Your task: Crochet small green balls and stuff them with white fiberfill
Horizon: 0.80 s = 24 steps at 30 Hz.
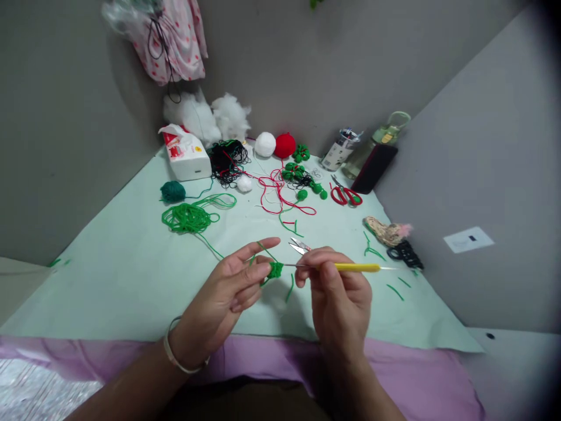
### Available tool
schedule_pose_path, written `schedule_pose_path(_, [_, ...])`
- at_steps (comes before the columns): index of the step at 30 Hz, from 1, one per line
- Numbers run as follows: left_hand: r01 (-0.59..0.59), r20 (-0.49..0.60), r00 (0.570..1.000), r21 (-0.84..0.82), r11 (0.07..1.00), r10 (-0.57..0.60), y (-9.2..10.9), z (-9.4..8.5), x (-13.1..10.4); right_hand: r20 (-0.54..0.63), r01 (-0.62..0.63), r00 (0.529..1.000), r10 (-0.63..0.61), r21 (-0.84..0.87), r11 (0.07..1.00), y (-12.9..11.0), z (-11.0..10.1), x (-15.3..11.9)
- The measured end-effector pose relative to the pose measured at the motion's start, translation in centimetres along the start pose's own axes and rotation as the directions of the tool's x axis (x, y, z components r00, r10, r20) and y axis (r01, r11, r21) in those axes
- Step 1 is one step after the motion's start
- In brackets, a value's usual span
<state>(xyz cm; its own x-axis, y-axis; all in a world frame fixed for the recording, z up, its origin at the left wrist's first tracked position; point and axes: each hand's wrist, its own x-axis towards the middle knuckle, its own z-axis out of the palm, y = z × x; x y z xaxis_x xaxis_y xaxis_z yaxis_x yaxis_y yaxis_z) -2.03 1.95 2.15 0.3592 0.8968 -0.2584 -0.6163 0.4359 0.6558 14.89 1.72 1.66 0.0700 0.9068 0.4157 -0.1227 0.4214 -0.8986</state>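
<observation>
Between its thumb and fingers my left hand (234, 280) pinches a small green crochet piece (276, 270). Green yarn runs over the raised index finger and back to a loose green yarn heap (188, 217) on the left. My right hand (339, 286) is closed around a crochet hook with a yellow handle (357, 268). The hook's thin metal shaft reaches left to the edge of the green piece; whether its tip sits inside a stitch I cannot tell. Small thread snips (298, 245) lie just behind my right hand, partly hidden by it.
Red-handled scissors (345, 194), a phone (374, 168) and a pen holder (340, 149) are at the back right. White (265, 144) and red yarn balls (284, 145) sit by the wall, near a tissue pack (186, 155) and white stuffing (193, 117). Green yarn scraps (395, 292) lie at right.
</observation>
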Motion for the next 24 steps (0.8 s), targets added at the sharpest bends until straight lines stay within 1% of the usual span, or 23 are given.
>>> schedule_pose_path(1, [-0.032, -0.009, 0.999, 0.038, 0.999, 0.033, -0.1, 0.0, 0.0, 0.024, -0.039, 0.999, 0.037, 0.061, 0.997, 0.0, 0.1, 0.1])
schedule_pose_path(2, [-0.074, -0.017, 0.997, 0.08, 0.994, 0.076, -0.3, 0.1, 0.0, 0.049, -0.058, 0.997, 0.054, 0.078, 0.995, 0.0, 0.3, 0.2])
schedule_pose_path(5, [-0.183, -0.023, 0.981, 0.181, 0.966, 0.19, -0.9, 0.0, -0.1, 0.074, -0.034, 0.997, 0.033, 0.013, 0.999, 0.3, 0.6, -0.1])
schedule_pose_path(7, [-0.205, -0.024, 0.976, 0.211, 0.956, 0.215, -1.1, -0.2, -0.1, 0.075, -0.029, 0.997, 0.029, 0.001, 1.0, 0.4, 0.6, -0.3])
schedule_pose_path(11, [-0.202, -0.026, 0.977, 0.227, 0.953, 0.213, -1.0, -0.3, -0.2, 0.096, -0.078, 0.993, 0.074, 0.041, 0.996, 0.5, 0.3, -0.3])
schedule_pose_path(14, [-0.145, -0.016, 0.989, 0.177, 0.974, 0.15, -0.7, -0.2, -0.2, 0.096, -0.085, 0.992, 0.08, 0.059, 0.995, 0.6, 0.1, -0.2])
schedule_pose_path(16, [-0.06, 0.0, 0.998, 0.118, 0.991, 0.06, -0.4, -0.1, -0.3, 0.094, -0.101, 0.991, 0.092, 0.092, 0.991, 0.6, 0.1, -0.1])
schedule_pose_path(19, [0.054, 0.047, 0.997, 0.014, 0.998, -0.055, 0.1, -0.1, -0.3, 0.071, -0.162, 0.986, 0.152, 0.174, 0.971, 0.4, 0.2, 0.1])
schedule_pose_path(21, [0.088, 0.079, 0.993, -0.045, 0.995, -0.084, 0.3, -0.2, -0.2, 0.045, -0.209, 0.978, 0.204, 0.232, 0.95, 0.3, 0.2, 0.3])
schedule_pose_path(24, [0.079, 0.104, 0.992, -0.076, 0.994, -0.071, 0.3, -0.4, -0.1, 0.041, -0.291, 0.955, 0.294, 0.317, 0.903, 0.1, 0.0, 0.7])
